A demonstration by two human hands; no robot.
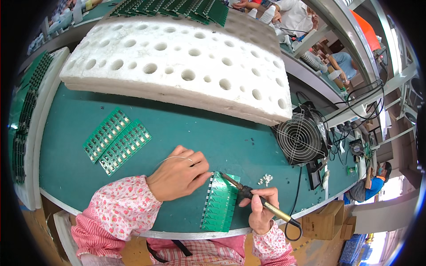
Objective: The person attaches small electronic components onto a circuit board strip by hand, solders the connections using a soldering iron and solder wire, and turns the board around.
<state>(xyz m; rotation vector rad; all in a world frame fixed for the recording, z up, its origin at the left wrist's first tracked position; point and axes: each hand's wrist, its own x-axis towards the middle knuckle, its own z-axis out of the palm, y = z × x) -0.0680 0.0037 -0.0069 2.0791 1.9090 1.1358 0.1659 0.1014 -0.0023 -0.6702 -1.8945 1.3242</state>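
**Green circuit board [219, 206] on desk [208, 137], soldering iron [276, 210] at its far end**

Board lies at the desk's near edge, between the hands, small metal parts along its left side. Should be light, stiff, thin; likely slides easily, and those parts could bend or snap. Best hold: bare right edge or near corners, no pressing on the parts. Right hand [262, 215]: fingers closed pen-like around the iron, tip over the board's far end. Iron looks light and rigid; hold by the handle, metal end presumably hot. Left hand [179, 175]: fingers curled beside the board's far left corner, thin wire [177, 157] across them, probably soft and bendy. Fingertips poorly seen; can't tell whether they pinch anything.
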